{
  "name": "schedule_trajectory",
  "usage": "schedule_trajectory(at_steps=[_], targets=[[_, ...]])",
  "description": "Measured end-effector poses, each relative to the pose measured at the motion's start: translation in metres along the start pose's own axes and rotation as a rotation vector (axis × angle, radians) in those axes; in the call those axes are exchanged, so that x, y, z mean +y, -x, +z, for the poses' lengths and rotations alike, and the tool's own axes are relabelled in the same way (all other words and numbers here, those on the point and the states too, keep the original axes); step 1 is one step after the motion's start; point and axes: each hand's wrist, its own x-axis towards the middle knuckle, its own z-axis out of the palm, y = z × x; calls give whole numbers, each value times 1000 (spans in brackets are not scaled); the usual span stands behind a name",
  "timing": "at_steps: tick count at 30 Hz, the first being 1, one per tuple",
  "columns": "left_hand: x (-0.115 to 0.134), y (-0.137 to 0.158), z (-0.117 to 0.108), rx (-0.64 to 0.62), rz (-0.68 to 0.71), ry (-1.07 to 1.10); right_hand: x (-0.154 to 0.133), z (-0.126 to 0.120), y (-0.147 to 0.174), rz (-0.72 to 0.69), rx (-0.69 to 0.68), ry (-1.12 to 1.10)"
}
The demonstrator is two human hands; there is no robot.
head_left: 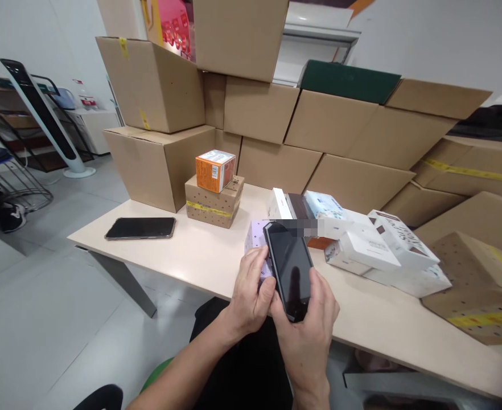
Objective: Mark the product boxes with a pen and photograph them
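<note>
Over the table's front edge, my right hand (306, 324) grips a thick-edged black phone (291, 267) by its lower sides, its dark screen tilted up toward me. My left hand (251, 290) is closed on a small lilac box (256, 234), right beside the phone's left edge. Most of that box is hidden behind the phone and my fingers. Farther left on the table lies a second phone (140, 228), flat with its dark screen up.
An orange box (210, 172) sits on a small taped carton (214, 205). Several white boxes (368, 247) crowd the table's right side, beside a dotted carton (481, 285). Large cardboard boxes (259, 108) are stacked behind the table (208, 262). A tower fan (41, 114) stands at far left.
</note>
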Motion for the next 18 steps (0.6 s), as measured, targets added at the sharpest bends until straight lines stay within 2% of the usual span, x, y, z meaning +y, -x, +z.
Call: schedule_trajectory(at_steps=[11, 18], targets=[[5, -8, -3, 23, -69, 190, 3, -5, 0, 27, -67, 1], [4, -7, -2, 10, -79, 175, 1, -3, 1, 44, -48, 3]])
